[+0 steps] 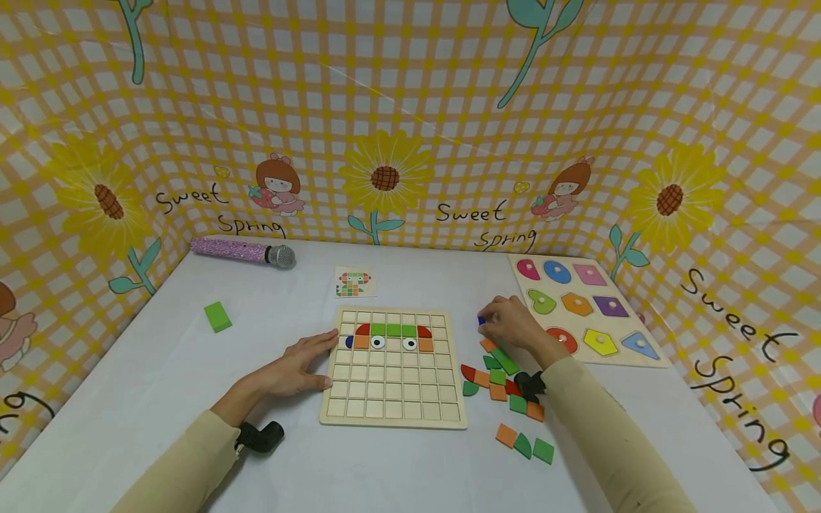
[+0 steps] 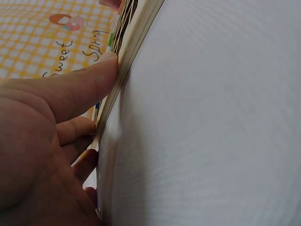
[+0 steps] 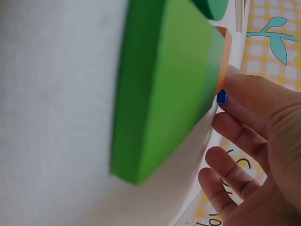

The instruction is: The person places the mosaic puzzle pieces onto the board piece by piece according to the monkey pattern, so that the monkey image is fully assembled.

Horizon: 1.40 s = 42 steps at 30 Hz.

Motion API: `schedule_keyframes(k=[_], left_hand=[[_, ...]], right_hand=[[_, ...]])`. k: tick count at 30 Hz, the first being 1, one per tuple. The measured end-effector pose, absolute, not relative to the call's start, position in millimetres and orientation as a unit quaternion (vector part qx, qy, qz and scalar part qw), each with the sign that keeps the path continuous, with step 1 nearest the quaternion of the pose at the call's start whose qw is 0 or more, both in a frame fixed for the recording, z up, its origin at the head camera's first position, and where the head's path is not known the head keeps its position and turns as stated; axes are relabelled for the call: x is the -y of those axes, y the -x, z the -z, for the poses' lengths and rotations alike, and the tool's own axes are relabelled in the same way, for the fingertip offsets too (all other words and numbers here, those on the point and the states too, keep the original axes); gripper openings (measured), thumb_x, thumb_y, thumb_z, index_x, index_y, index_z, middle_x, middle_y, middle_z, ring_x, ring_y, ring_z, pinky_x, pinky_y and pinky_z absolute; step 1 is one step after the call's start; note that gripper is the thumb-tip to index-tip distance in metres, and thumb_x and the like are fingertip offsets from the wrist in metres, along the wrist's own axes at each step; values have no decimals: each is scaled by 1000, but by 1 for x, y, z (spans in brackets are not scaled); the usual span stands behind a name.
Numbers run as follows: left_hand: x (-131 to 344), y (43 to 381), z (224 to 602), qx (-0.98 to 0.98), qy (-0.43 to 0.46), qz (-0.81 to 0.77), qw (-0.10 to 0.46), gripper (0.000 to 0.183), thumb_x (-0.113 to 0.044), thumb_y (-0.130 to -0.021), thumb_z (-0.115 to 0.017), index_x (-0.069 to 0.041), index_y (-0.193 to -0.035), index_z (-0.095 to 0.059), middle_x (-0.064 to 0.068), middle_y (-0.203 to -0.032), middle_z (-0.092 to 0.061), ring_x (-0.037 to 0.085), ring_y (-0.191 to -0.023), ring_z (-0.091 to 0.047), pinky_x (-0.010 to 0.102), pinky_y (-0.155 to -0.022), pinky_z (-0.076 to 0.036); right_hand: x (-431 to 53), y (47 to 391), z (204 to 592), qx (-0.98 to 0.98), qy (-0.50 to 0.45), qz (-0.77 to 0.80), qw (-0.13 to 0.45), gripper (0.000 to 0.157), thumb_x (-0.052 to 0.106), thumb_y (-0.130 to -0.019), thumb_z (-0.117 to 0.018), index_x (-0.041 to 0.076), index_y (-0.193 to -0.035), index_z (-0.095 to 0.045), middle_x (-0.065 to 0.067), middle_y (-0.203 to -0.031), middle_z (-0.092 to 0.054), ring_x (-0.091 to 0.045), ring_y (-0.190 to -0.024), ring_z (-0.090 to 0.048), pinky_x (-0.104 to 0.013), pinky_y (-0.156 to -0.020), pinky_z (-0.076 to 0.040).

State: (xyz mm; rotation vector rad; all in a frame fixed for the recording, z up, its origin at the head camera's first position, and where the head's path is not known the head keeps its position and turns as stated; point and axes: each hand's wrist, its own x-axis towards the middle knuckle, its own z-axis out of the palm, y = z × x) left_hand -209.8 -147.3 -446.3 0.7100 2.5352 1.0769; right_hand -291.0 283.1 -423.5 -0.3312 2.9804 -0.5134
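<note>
My right hand [image 1: 511, 322] pinches a small blue piece [image 1: 482, 320] between thumb and fingertips, just right of the wooden grid board [image 1: 393, 427]; the right wrist view also shows this blue piece [image 3: 222, 97]. My left hand [image 1: 291, 368] touches the board's left edge with its thumb and fingertips, the fingers fairly straight. In the board's upper rows lie green squares [image 1: 393, 330], red corner pieces [image 1: 363, 330], orange squares [image 1: 361, 343], two eye pieces [image 1: 378, 343] and a blue rounded piece [image 1: 349, 342]. Loose orange, green and red pieces [image 1: 497, 392] lie under and near my right forearm.
A small pattern card [image 1: 365, 289] lies behind the board. On the right is a shape puzzle board [image 1: 567, 281] with knobbed pieces. A green block [image 1: 218, 317] and a glittery pink microphone [image 1: 237, 249] lie on the left. Checked cloth surrounds the table's back and sides.
</note>
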Motion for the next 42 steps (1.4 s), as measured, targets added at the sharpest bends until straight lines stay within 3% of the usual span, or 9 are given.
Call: schedule_keyframes(k=[13, 27, 37, 42], left_hand=[[148, 210, 448, -881, -247, -375, 149, 80, -29, -84, -69, -9, -149, -27, 8, -159, -16, 39, -145, -10, 65, -112, -6], [148, 210, 448, -881, -251, -373, 147, 79, -29, -84, -69, -8, -149, -27, 8, -159, -17, 39, -145, -10, 65, -112, -7], [148, 210, 447, -881, -250, -373, 147, 79, -28, -84, -69, -8, -149, -27, 8, -160, -16, 40, -145, -9, 65, -112, -5], [148, 209, 448, -881, -248, -375, 147, 79, -28, -84, -69, -8, -149, -28, 7, -160, -16, 40, -145, -9, 65, -112, -5]], right_hand=[[-285, 290, 424, -978, 129, 162, 34, 29, 23, -85, -68, 7, -110, -70, -9, -105, -62, -25, -99, -46, -41, -88, -45], [-268, 276, 411, -972, 123, 197, 23, 31, 26, -87, -67, 9, -114, -69, -7, -110, -62, -26, -109, -44, -45, -94, -45], [-241, 253, 408, -962, 193, 193, -22, 28, 23, -85, -69, 8, -109, -71, -4, -101, -64, -21, -95, -47, -36, -82, -45], [-225, 244, 411, -959, 195, 204, -17, 28, 23, -84, -70, 9, -108, -72, -2, -102, -64, -18, -94, -46, -32, -79, -44]])
